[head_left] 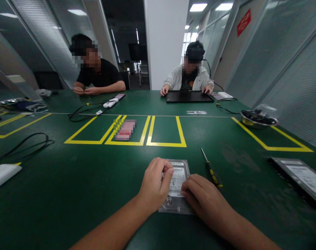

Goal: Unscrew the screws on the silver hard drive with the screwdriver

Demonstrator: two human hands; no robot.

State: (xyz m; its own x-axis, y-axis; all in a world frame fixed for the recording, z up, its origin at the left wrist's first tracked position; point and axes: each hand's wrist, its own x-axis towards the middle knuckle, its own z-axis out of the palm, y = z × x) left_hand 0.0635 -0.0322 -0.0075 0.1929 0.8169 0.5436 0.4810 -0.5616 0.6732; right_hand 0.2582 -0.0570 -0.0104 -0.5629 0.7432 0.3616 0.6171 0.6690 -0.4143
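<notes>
A silver hard disk drive (179,173) lies flat on the green table (69,194) in front of me, label up. My left hand (155,184) rests on its left edge, thumb and fingers curled over the top. My right hand (203,199) covers its lower right corner, fingers bent on the casing. A small screwdriver (211,169) with a black and yellow handle lies on the table just right of the drive, untouched.
A second drive (300,178) sits at the right edge. A metal bowl (258,119) of dark parts stands at the far right. Yellow tape boxes (165,144) mark the middle. Black cables (25,144) and a white box (1,173) lie left. Two people sit opposite, one at a black laptop (189,97).
</notes>
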